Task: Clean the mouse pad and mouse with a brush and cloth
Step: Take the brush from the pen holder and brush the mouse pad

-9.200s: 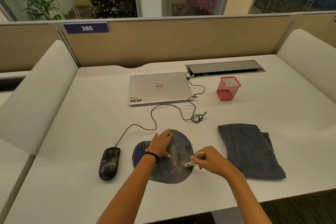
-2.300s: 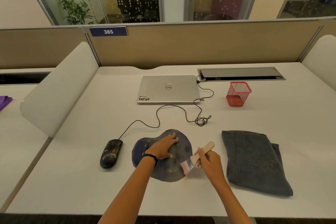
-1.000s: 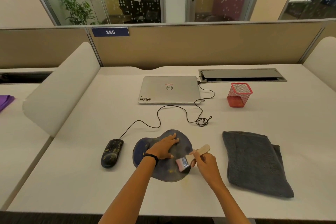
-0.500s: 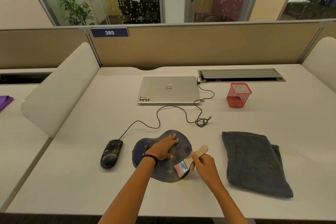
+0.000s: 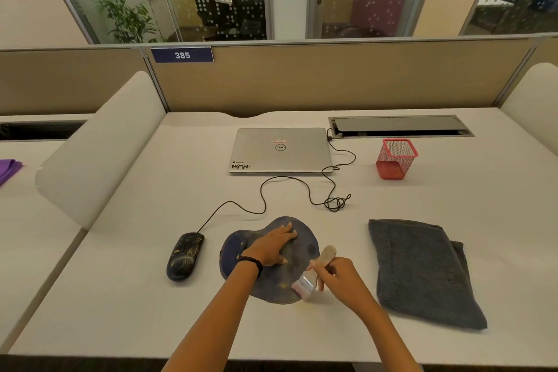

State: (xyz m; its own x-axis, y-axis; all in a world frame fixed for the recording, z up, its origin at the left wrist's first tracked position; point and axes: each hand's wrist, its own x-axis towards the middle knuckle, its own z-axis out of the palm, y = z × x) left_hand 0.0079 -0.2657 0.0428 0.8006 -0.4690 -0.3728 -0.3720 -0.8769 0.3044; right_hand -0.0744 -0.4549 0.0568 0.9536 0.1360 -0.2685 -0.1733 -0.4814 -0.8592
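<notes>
**Brushing the pad's lower right edge**

The brushing step is in hand. The left hand (image 5: 273,246) lies flat on the mouse pad (image 5: 273,287) just below the frame's centre, its fingers straight and together, pressing the pad to the table (image 5: 120,296). The right hand (image 5: 338,276) has its fingers clamped round the handle of the brush (image 5: 305,282), whose bristles meet the pad's lower right rim. The mouse (image 5: 185,255) sits left of the pad, apart from it and streaked with yellowish marks. The folded cloth (image 5: 419,272) lies untouched at the right.

Judging by this, the pad is nearly brushed, while the mouse and all the wiping remain. The next move probably calls for short strokes off the rim, with the left hand holding the pad down. After that the brush has to cross to the mouse.

The bristles are blurred, so how hard they press cannot be told. The left hand hides the pad's middle. A few faint specks show near the brush, but what they are is hard to make out. Both forearms are cut off at the bottom edge.
</notes>
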